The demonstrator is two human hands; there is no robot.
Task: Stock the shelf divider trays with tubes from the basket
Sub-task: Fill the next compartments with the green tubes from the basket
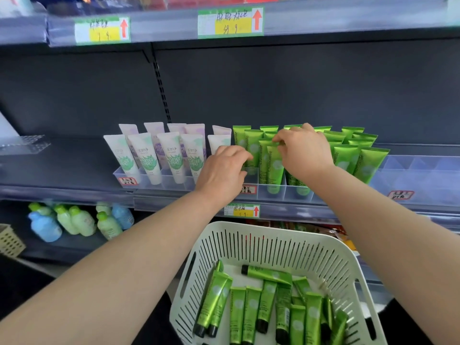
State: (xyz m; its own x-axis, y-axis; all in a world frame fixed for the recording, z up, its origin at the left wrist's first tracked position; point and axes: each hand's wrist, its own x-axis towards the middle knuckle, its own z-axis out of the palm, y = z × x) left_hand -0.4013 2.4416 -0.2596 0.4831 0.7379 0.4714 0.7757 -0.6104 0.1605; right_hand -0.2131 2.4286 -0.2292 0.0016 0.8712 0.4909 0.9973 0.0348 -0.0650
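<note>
A pale slotted basket (pixel 249 241) below me holds several green tubes (pixel 251 312) lying loose. On the shelf, a clear divider tray (pixel 276 192) holds several green tubes (pixel 348 155) standing cap down. My right hand (pixel 302 151) pinches the top of one standing green tube (pixel 273 165) near the tray's front. My left hand (pixel 222 170) has its fingers curled at the green tubes on the tray's left side; the hand hides what they hold.
White and purple tubes (pixel 171 155) fill a clear tray (pixel 129 176) to the left. An unfilled clear divider tray (pixel 423 175) stands at the right. Blue and green bottles (pixel 74 220) lie on the lower shelf, with a cream basket (pixel 10 241) at far left.
</note>
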